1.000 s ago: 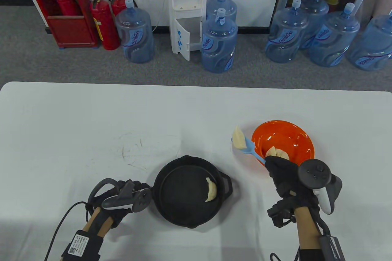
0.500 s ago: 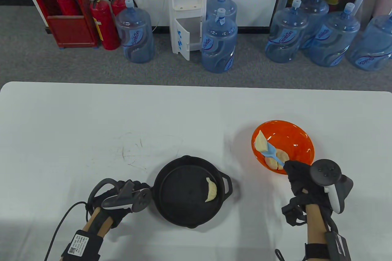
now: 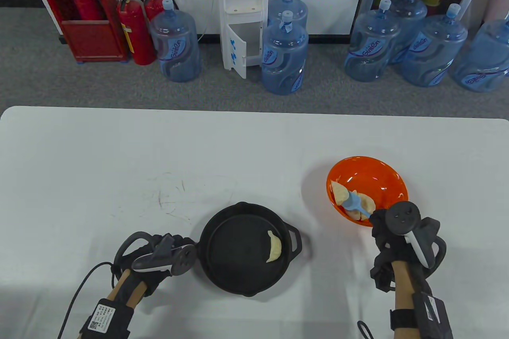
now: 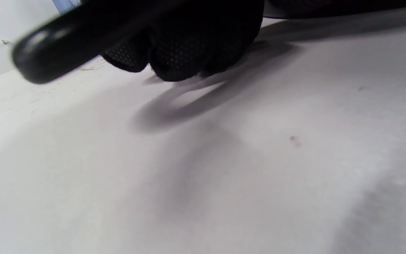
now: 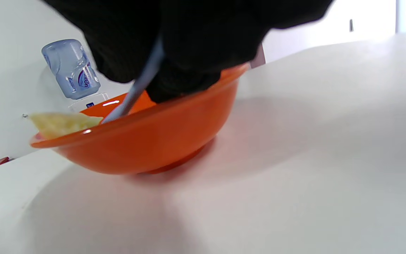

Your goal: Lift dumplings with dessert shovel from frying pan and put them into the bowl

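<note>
A black frying pan (image 3: 222, 259) sits near the table's front with one pale dumpling (image 3: 274, 246) at its right side. My left hand (image 3: 175, 249) grips the pan's handle (image 4: 83, 31) at the pan's left. To the right stands the orange bowl (image 3: 383, 180) (image 5: 153, 141). My right hand (image 3: 383, 225) holds the blue dessert shovel (image 3: 354, 204) (image 5: 136, 93), tilted down inside the bowl. A dumpling (image 3: 339, 192) (image 5: 60, 123) lies at the shovel's tip, by the bowl's left wall. More dumplings (image 3: 364, 208) lie under the shovel.
The white table (image 3: 119, 164) stretches wide to the left and back. Beyond its far edge on the floor stand several blue water jugs (image 3: 284, 57), a water dispenser (image 3: 242, 13) and red fire extinguishers (image 3: 135, 31).
My right hand carried the shovel with its dumpling from left of the bowl over the rim and tipped it down inside. The left hand and pan stayed put.
</note>
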`<state>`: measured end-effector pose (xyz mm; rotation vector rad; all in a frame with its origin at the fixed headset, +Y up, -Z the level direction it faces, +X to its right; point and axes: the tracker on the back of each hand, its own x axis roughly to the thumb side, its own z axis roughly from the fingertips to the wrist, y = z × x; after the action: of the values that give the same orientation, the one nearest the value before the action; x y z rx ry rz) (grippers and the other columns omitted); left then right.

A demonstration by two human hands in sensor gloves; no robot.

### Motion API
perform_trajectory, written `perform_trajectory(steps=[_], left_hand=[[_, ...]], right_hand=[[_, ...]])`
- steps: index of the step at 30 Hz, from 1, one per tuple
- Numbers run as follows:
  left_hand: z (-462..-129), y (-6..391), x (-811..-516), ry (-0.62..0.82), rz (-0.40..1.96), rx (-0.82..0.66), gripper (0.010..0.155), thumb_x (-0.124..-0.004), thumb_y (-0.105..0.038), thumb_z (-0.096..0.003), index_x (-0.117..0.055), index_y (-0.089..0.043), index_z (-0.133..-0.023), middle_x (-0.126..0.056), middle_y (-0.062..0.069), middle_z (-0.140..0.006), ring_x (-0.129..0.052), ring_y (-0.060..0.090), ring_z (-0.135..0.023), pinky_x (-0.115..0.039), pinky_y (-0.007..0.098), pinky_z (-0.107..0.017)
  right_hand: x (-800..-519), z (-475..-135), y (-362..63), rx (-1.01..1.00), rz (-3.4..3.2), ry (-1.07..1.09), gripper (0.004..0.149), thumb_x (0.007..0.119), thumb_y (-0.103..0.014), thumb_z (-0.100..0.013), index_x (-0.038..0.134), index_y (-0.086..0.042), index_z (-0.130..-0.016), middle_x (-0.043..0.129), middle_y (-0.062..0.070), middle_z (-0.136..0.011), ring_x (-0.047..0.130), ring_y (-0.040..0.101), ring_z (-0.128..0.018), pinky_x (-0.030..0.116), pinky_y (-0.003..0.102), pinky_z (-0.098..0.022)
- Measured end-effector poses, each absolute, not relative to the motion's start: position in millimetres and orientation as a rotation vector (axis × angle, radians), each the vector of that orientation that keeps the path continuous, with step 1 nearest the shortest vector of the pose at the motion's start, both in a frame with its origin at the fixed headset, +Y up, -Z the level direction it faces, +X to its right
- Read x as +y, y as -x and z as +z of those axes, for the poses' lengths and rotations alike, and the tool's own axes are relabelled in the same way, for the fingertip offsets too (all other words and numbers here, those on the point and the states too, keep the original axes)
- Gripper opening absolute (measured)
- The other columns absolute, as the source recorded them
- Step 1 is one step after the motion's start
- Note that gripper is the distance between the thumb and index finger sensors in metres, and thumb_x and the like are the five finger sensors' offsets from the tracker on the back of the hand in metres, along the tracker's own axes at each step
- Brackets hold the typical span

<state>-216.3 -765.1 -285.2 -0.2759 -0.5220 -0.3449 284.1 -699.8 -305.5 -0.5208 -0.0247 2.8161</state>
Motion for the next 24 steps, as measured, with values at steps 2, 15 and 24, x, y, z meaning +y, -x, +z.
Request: perform_trajectory(steps=[2,15,24], left_hand=[[-285.3,216.3,-765.0,0.276,-0.345,-0.522,0.055,-0.054,-0.051,-0.0567,-0.059,-0.028,-0.106,-0.083,-0.009,-0.088,-0.097,0.013,-0.069,-0.078,0.049,-0.074],[-285.6,216.1,-764.8,0.279,-0.347,-0.520,0.055,-0.054,-0.051,-0.0568,-0.058,-0.028,-0.106,-0.083,-0.009,-0.088,-0.097,0.013,-0.069,-0.078,0.049,-0.075],[-285.7,216.2,-765.0,0.281,-0.346,-0.517,0.055,-0.054,-0.051,-0.0567,-0.058,-0.028,-0.106,-0.083,-0.009,-0.088,-0.096,0.013,-0.069,-0.077,0.050,-0.075]], right_hand=[[-697.8,-307.1,-277.9,-0.041,2.870,0.522,0.041,0.079,-0.041,-0.061,0.089,-0.021,-0.096,0.094,0.010,-0.078,0.093,0.015,-0.031,0.082,0.033,-0.021],[-683.4,-304.3,-229.5,-0.357,3.430,0.426,0.041,0.079,-0.041,-0.061,0.085,-0.025,-0.098,0.090,0.007,-0.085,0.095,0.018,-0.044,0.083,0.037,-0.032],[-677.4,-294.6,-220.7,-0.500,3.574,0.403,0.041,0.078,-0.041,-0.061,0.084,-0.026,-0.099,0.089,0.006,-0.086,0.095,0.018,-0.045,0.083,0.037,-0.033]])
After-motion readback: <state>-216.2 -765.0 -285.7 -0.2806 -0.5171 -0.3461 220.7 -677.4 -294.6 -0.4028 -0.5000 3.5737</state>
